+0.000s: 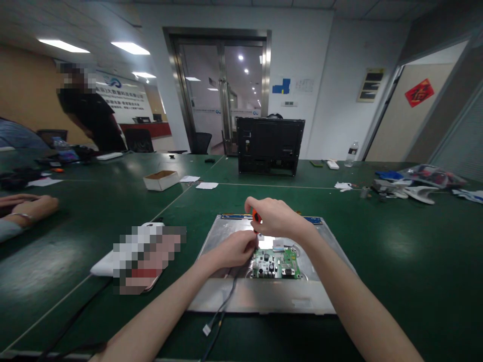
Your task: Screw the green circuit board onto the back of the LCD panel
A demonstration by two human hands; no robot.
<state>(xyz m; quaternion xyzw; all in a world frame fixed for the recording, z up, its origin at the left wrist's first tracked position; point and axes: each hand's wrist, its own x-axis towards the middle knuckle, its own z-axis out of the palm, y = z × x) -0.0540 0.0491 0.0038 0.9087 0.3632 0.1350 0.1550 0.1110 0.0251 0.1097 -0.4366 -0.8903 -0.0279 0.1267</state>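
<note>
A flat metal display panel (215, 294) lies on the green table, with a green circuit board (277, 264) on its middle. My right hand (277, 216) is closed around an orange-handled screwdriver (256, 216), held upright above the board's upper left corner. Just below it, my left hand (239, 247) has its fingers pinched together near the screwdriver's lower end; whatever is between them is hidden. A dark cable (230, 296) with a white connector (207, 330) runs from under my left hand over the panel's front edge.
A black monitor housing (269, 146) stands beyond the panel. To the left are an open white box (161, 181), a partly blurred phone (151, 266) and another person's hands (33, 207). Plastic bags and scraps (415, 183) lie at the right, near a bottle (351, 154).
</note>
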